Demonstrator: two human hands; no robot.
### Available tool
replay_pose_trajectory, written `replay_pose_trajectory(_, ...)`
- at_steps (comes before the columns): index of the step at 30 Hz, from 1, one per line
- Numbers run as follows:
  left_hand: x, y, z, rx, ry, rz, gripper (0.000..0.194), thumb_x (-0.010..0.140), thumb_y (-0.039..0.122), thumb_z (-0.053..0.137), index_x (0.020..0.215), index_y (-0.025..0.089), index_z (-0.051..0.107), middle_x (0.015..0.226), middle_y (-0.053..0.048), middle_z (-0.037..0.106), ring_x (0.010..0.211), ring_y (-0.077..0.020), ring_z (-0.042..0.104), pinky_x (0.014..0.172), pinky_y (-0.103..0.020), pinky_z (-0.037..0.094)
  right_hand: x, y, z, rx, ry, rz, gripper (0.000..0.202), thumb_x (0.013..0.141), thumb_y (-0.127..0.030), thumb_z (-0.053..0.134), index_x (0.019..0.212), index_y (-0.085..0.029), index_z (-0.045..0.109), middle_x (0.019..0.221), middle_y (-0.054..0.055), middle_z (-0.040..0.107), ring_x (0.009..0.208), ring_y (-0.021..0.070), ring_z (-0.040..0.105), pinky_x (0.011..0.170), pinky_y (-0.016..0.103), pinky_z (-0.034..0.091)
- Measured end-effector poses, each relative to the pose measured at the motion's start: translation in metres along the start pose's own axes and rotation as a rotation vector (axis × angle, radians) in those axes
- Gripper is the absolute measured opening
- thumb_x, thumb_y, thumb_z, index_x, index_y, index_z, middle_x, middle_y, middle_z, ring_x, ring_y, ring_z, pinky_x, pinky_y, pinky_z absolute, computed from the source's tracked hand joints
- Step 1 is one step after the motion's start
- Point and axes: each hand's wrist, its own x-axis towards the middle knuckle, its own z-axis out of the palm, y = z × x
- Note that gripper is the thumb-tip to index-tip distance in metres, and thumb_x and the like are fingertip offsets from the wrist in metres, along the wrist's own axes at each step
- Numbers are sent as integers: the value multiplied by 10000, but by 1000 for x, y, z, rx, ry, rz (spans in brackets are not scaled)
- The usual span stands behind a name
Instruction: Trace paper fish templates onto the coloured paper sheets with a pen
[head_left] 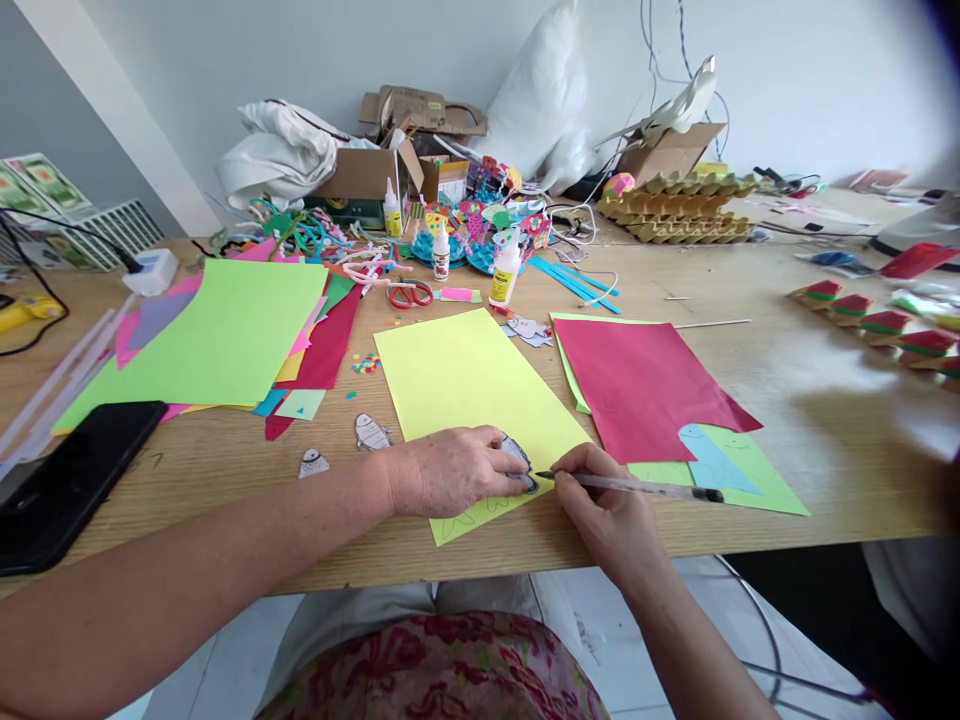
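My left hand (457, 468) lies with its fingers stretched out, pressing a grey fish cutout (517, 455) onto a sheet of yellow paper (465, 385). Part of the cutout is hidden under the fingers. In my right hand (607, 510) is a pen (645, 487), its tip touching down beside the cutout's edge. Pencil-thin outlines show on the paper's near edge, below my left hand. Two more paper fish, a striped one (372, 432) and a smaller one (313, 463), rest on the wooden table to the left of the yellow sheet.
Coloured paper sheets (217, 330) are stacked on the left, near a black phone (82, 475). A red sheet (637, 380) lies over green paper on the right. Behind stand glue bottles (505, 270), red-handled scissors (410, 294), egg cartons (675, 212) and boxes.
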Motion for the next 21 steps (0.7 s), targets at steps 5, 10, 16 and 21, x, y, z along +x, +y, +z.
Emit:
replay_pose_trajectory(5,0,0,1,5,14,1,305,893,132,411,1158,177,556,1193,-28,573,936,-182,496,884,-273,377,0,-1,0,12,-56,7,81,739,-212,480,659,-205,495,533,-40,489,501,114,436,448,227,317)
replay_pose_trajectory(10,0,0,3,10,42,7,292,881,122,425,1130,167,571,1181,-46,580,947,-184,504,884,-290,387,1,-2,1,-16,-71,-16,90,741,-213,481,652,-206,495,518,-47,490,492,116,449,454,228,321)
replay_pose_trajectory(16,0,0,2,17,30,12,309,877,122,429,1155,165,558,1174,-44,583,934,-184,512,884,-288,388,1,0,1,-81,-23,-14,96,743,-219,481,650,-209,502,499,-53,470,462,114,428,444,230,316)
replay_pose_trajectory(21,-1,0,3,5,61,17,313,865,113,451,1159,158,551,1142,-57,593,936,-184,520,872,-293,397,2,0,1,-94,1,-18,97,739,-227,475,647,-212,501,492,-52,475,451,118,433,443,236,322)
